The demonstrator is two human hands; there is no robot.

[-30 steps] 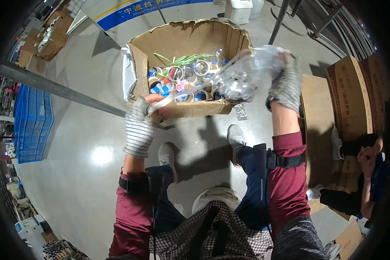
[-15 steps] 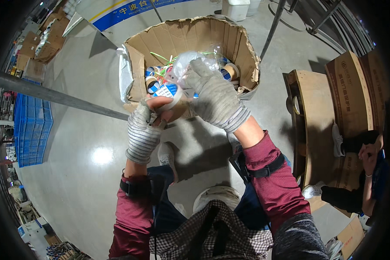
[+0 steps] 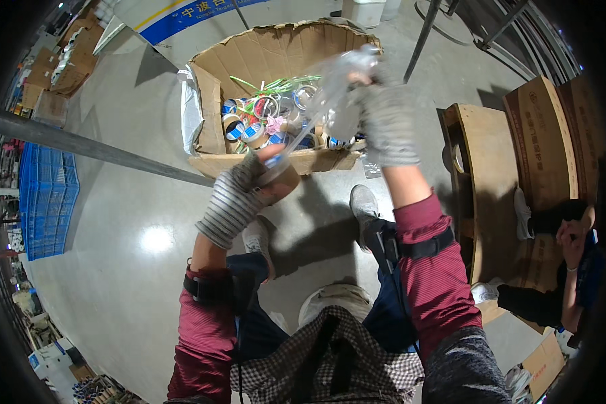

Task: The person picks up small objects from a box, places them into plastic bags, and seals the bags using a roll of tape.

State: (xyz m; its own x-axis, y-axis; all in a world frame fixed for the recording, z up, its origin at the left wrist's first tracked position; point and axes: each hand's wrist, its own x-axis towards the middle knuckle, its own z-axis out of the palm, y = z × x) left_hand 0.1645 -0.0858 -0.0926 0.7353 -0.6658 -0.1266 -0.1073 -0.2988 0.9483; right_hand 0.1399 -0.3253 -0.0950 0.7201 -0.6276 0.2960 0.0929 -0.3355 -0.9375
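Observation:
In my left hand (image 3: 232, 198), gloved in striped grey knit with bare fingertips, is a roll of tape (image 3: 284, 182), gripped at its side just in front of a cardboard box (image 3: 262, 54). From the roll a strip of clear tape (image 3: 326, 94) stretches up and to the right. Its far end is bunched in the closed fingers of my right hand (image 3: 387, 121), raised over the box's right side and smeared by motion. Inside the box lie several tape rolls (image 3: 254, 135) with blue-and-white cores, green straps (image 3: 279, 85) and a pink scrap (image 3: 275, 125).
A metal bar (image 3: 101, 150) crosses the left side, beyond it stacked blue crates (image 3: 47, 202). On the right stand a wooden pallet (image 3: 488, 182), tall cartons (image 3: 542, 141) and a seated person (image 3: 569, 249). A white stool (image 3: 333, 303) is beneath me.
My right hand has pulled up and right, out of the box, drawing the clear tape taut. My left hand and the roll have shifted slightly nearer me, and the box's contents show more.

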